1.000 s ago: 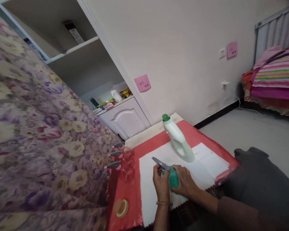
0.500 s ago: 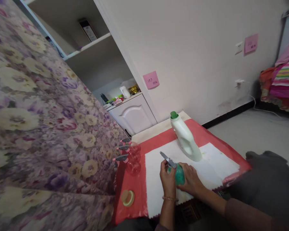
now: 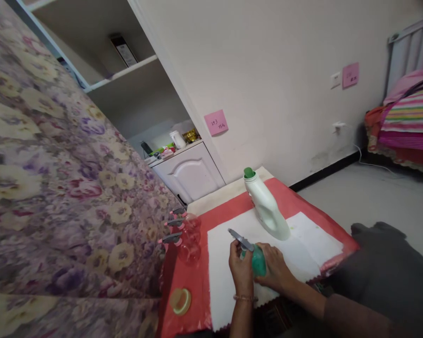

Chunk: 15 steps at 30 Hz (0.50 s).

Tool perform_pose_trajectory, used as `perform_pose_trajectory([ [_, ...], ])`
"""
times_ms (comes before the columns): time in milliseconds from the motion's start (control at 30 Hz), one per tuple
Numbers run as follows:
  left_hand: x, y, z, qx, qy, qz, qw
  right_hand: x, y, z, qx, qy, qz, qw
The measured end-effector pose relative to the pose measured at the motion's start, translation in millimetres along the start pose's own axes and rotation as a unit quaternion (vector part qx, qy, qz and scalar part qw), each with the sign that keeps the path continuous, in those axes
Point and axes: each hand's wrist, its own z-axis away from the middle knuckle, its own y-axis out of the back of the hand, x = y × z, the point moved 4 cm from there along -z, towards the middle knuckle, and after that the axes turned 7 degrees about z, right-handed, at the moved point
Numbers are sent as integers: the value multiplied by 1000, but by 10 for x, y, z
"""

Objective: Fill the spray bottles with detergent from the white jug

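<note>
My left hand [image 3: 242, 265] is closed around the neck of a green spray bottle, just under its grey spray head [image 3: 240, 238]. With my right hand [image 3: 273, 266] I grip the round green body [image 3: 258, 262] of the same bottle from the right side. The bottle is over a white cloth [image 3: 222, 277]. Behind it stands a large pale green jug [image 3: 267, 206] with a green spout at its open mouth. Several pink spray bottles [image 3: 189, 251] with grey heads stand in a row at the table's left edge.
A round cap [image 3: 181, 301] lies on the red table cover [image 3: 197, 281] near the front left. A floral curtain [image 3: 73, 188] hangs on the left, beside a shelf cabinet [image 3: 193, 173]. A bed with striped bedding [image 3: 411, 112] is at the far right.
The view has shifted a little, so the table and hands appear slightly farther left and lower. Both hands keep their hold on the green bottle.
</note>
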Motion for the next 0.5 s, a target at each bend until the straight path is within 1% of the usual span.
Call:
perform_pose_trajectory([
  [200,29,31,-16,-62,4,-5,998,13,-15,-5,6,-7,0,1000],
  [267,31,35,-14,-54,-2,-11,998,26,-28,-3,4,-8,0,1000],
  [500,47,8,38,15,-38,-29,999,85,-73,29,10,10,-4,1000],
])
